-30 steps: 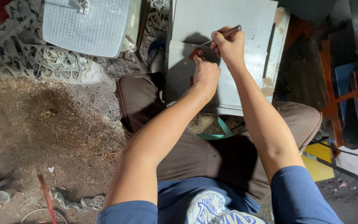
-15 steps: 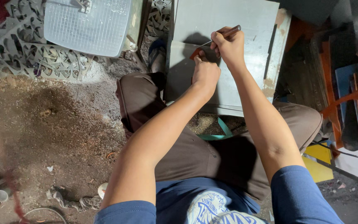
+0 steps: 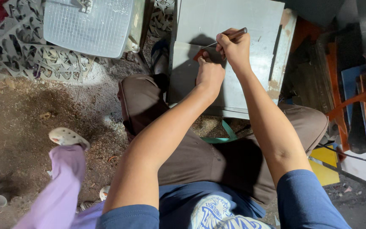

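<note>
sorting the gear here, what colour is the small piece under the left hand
Reddish-orange, the small piece under the left hand on the grey sheet; head view.

Greys, browns and a splash of lilac

Pale grey metal sheet (image 3: 234, 25) with rust-brown patches; brown trousers (image 3: 200, 157); blue sleeves (image 3: 306, 203); lilac trouser leg (image 3: 60, 186) with white sandal (image 3: 67, 137); white wire mesh (image 3: 87, 25); yellow board (image 3: 325, 163); teal strap (image 3: 221, 138).

A dusty, sawdust-strewn dirt floor (image 3: 30, 127) spreads at nine o'clock, with grey perforated cut-out metal sheets (image 3: 18, 55) at ten o'clock.
</note>
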